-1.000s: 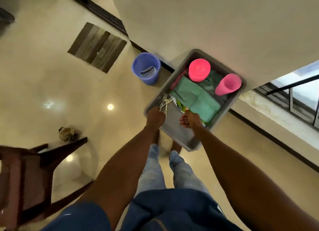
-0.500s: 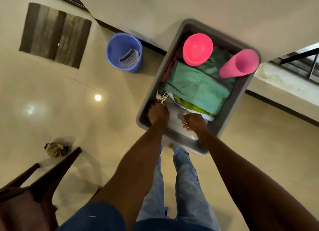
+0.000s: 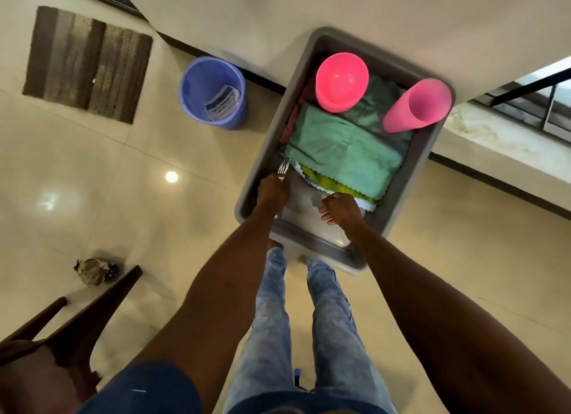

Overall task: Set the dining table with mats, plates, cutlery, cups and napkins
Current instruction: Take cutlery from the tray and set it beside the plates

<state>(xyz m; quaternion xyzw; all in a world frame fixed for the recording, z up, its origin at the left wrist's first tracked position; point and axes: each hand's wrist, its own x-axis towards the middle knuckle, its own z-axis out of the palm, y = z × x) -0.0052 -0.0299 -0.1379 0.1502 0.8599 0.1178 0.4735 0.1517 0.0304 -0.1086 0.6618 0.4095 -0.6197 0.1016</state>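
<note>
Grey plastic tub [image 3: 312, 243] sits on the floor by the wall, w/ the person bent over it, both arms reaching down. Left hand [image 3: 272, 192] is at the tub's near-left corner, fingers clamped round the handles of a bunch of forks [image 3: 283, 168]; tines stick out toward the far side, just beside the green cloths [image 3: 343, 149]. Right hand [image 3: 341, 211] is over the bare near end of the tub, fingers loosely curled; can't tell if it holds or touches anything. Rest of the setting is in the tub: pink bowl [image 3: 341, 81] at the far end, pink cup [image 3: 415, 106] lying on its side at the far-right corner, white and yellow scalloped mats [image 3: 336, 189] poking out under the green stack.

Risks, as I judge them:
- Forks are bunched in one fist, held by the handles only. A loose fork could slip out on lifting & drop in the tub or on the tiles.
- Tines point at the cloth. Pulling up at an angle could snag the weave & drag the stack.
- Cup on its side may roll if the tub gets bumped or cloths are tugged from under it.
- Crumpled litter [image 3: 95, 270] & a chair [image 3: 77, 327] are near on the left, poss. trip points when turning away w/ hands full.
</note>
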